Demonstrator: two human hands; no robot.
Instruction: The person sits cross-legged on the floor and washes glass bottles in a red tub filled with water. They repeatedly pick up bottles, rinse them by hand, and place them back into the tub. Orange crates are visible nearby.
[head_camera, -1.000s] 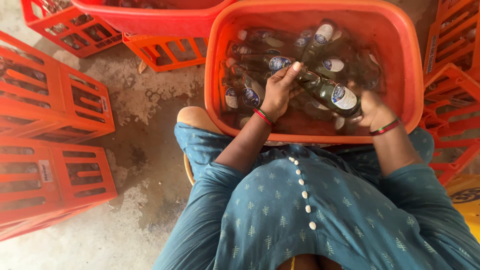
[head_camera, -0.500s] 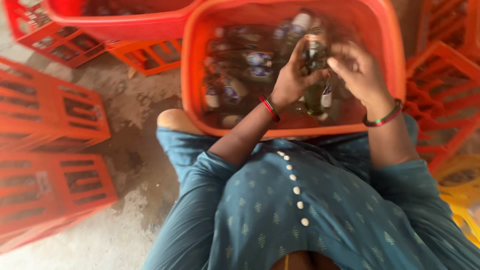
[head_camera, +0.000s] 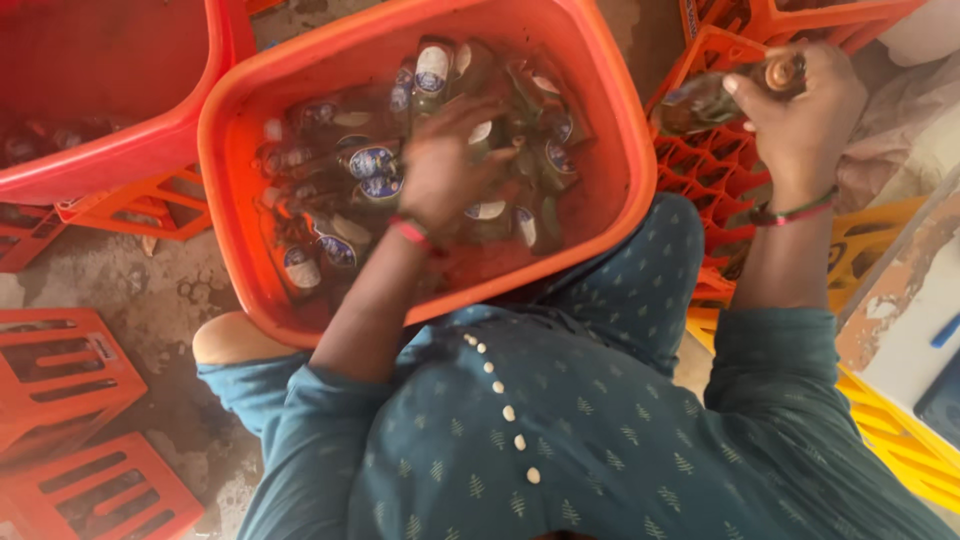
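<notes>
An orange plastic tub (head_camera: 620, 130) sits in front of me, filled with water and several dark glass bottles (head_camera: 372, 162) with blue and white labels. My left hand (head_camera: 445, 165) reaches down among the bottles in the tub, blurred, and its grip cannot be made out. My right hand (head_camera: 800, 110) is off to the right, above an orange bottle crate (head_camera: 715, 165), closed around a dark glass bottle (head_camera: 715, 95) held by its neck.
A red tub (head_camera: 150, 140) stands at the upper left. Orange crates (head_camera: 70, 370) lie on the wet concrete floor at the left. A yellow crate (head_camera: 900, 430) is at the right, beside a white surface.
My right hand lifted a bottle out of the tub and carried it right over the orange crate. My left hand let go and dipped back among the bottles. The view swung right.
</notes>
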